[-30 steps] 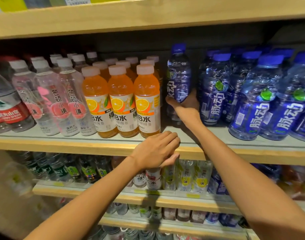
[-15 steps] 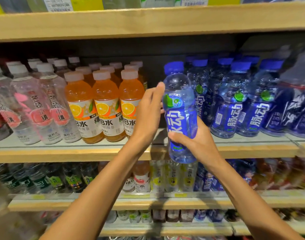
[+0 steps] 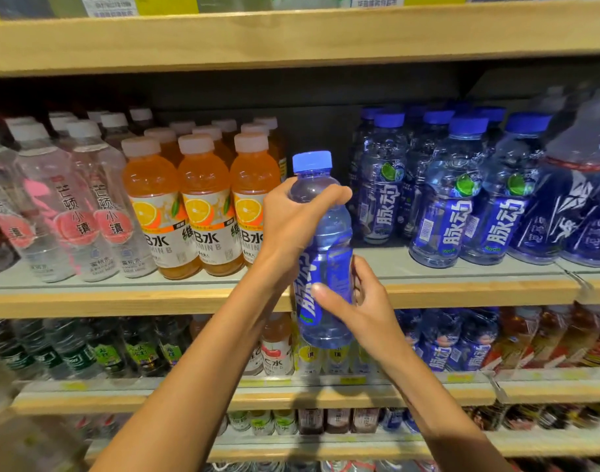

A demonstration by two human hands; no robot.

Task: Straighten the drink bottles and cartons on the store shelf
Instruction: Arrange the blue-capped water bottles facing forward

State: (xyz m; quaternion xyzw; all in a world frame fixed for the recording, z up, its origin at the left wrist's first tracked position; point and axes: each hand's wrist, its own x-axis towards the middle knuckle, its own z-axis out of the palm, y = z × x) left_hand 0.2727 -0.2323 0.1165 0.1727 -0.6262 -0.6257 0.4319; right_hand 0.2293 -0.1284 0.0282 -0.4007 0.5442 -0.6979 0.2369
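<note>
Both my hands are on one blue bottle (image 3: 329, 229), and it is off the shelf. My right hand (image 3: 363, 311) is nearest me, thumb across the label and fingers curled round the lower half. Just above it, my left hand (image 3: 288, 229) wraps the shoulder from the left, with the fingertips reaching round under the blue cap (image 3: 312, 161). The bottle stands close to upright between my palms, its base below the front edge of the shelf (image 3: 121, 298) as I see it.

Beyond my knuckles, the shelf carries rows of drinks. Left of my left hand are the orange bottles (image 3: 203, 206): three in the front row and, by my count, six more caps behind. Further left are three clear bottles with pink labels (image 3: 77, 219) in front, with more behind them that I cannot count. Right of my fingers stand three matching blue bottles (image 3: 452, 212) in front, more caps behind. Straight past the bottle I hold, a gap (image 3: 380, 257) lies between the orange and blue rows.

The lower shelf (image 3: 325, 396) under my wrists is too blurred to count.
</note>
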